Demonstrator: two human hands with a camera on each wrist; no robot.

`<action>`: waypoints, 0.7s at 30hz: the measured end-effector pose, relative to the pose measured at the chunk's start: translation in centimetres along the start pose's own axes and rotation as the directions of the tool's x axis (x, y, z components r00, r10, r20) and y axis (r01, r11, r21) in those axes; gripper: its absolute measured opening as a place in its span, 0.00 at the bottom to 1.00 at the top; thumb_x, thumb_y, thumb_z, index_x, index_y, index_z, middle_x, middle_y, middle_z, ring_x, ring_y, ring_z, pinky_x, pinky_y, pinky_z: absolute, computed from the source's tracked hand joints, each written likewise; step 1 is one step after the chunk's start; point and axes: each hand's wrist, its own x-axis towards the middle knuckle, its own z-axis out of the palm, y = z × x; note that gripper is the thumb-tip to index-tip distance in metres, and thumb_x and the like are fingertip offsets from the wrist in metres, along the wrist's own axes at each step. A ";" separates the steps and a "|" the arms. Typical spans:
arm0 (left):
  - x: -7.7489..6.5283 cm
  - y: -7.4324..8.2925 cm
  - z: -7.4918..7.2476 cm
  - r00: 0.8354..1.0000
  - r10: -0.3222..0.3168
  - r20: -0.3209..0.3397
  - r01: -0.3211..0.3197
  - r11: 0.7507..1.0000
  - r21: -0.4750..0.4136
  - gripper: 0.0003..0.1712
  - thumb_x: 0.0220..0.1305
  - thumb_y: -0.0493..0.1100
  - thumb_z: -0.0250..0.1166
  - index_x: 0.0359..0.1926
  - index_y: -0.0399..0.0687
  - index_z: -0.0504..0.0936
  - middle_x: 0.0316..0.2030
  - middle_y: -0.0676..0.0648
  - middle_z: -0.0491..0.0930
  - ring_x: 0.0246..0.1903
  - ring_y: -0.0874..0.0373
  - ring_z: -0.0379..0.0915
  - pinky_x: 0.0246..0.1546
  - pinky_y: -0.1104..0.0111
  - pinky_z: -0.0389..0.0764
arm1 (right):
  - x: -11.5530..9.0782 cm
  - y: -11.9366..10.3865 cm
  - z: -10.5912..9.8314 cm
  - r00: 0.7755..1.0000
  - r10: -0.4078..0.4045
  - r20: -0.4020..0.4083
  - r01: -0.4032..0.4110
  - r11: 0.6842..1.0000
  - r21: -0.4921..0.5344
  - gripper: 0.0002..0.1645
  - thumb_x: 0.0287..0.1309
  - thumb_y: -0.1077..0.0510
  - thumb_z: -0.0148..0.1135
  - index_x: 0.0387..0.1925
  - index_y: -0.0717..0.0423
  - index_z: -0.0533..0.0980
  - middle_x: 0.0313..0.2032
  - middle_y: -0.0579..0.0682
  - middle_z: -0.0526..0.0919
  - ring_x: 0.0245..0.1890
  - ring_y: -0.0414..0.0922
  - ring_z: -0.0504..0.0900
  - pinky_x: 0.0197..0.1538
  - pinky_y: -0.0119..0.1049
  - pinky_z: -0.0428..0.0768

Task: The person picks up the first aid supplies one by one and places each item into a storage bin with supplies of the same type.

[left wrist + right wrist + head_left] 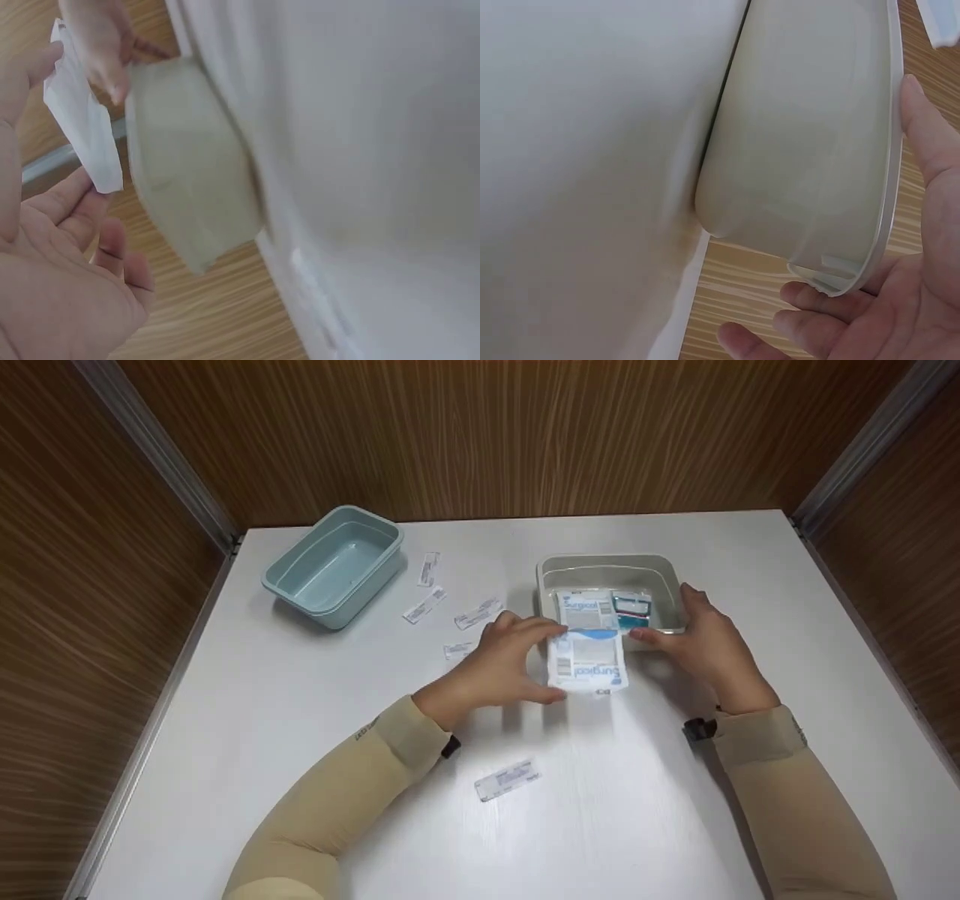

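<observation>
Between its thumb and fingers, my left hand [499, 664] pinches a white-and-blue packet [589, 661] printed "Surgical", held over the front rim of a grey bin [607, 561]. The left wrist view shows the same packet [81, 112] edge-on, apart from the bin's wall [187, 150]. My right hand [712, 652] holds the bin's near right corner, thumb on the front rim, fingers round the right side. From the right wrist, that thumb touches the rim [895, 127]. Inside the bin lie another "Surgical" packet [583, 604] and a teal-and-white packet [632, 610].
A blue-green bin [330, 559] stands at the back left. Several small white printed strips, including one upper strip [428, 569], lie between the bins; another strip [508, 780] lies nearer the front. Wood-patterned panels [480, 442] enclose the white table [247, 712].
</observation>
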 end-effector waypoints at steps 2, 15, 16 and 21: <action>0.6 0.1 -0.6 1.000 0.007 -0.028 -0.007 1.000 0.010 0.57 0.56 0.58 0.90 0.83 0.55 0.74 0.84 0.53 0.73 0.68 0.50 0.64 0.77 0.51 0.65 | -0.1 -0.1 -0.1 1.000 -0.002 0.007 0.002 1.000 -0.010 0.93 0.51 0.12 0.76 0.93 0.59 0.37 0.91 0.70 0.39 0.91 0.74 0.45 0.86 0.77 0.53; 6.2 -0.1 -1.7 0.987 -0.097 -0.129 0.107 0.991 0.074 0.59 0.57 0.63 0.89 0.85 0.59 0.73 0.84 0.56 0.72 0.67 0.53 0.66 0.76 0.57 0.67 | -0.5 -0.3 -0.7 0.999 0.003 0.048 0.001 0.997 -0.082 0.91 0.55 0.11 0.71 0.92 0.61 0.36 0.89 0.75 0.44 0.89 0.76 0.49 0.86 0.77 0.55; 6.6 -0.2 -1.6 0.985 -0.103 -0.135 0.114 0.991 0.076 0.58 0.57 0.63 0.89 0.85 0.59 0.73 0.84 0.56 0.73 0.67 0.53 0.66 0.77 0.57 0.66 | -0.5 -0.4 -0.7 0.999 0.003 0.050 0.001 0.997 -0.081 0.91 0.55 0.11 0.71 0.92 0.60 0.36 0.89 0.74 0.44 0.89 0.76 0.49 0.86 0.77 0.55; 8.3 -0.4 -1.3 0.980 -0.139 -0.141 0.149 0.987 0.060 0.57 0.58 0.63 0.88 0.84 0.60 0.73 0.83 0.59 0.73 0.67 0.55 0.64 0.76 0.57 0.67 | -0.4 -0.4 -0.7 0.998 0.018 0.059 -0.014 0.998 -0.064 0.90 0.56 0.13 0.73 0.93 0.59 0.35 0.90 0.73 0.42 0.90 0.75 0.47 0.86 0.77 0.54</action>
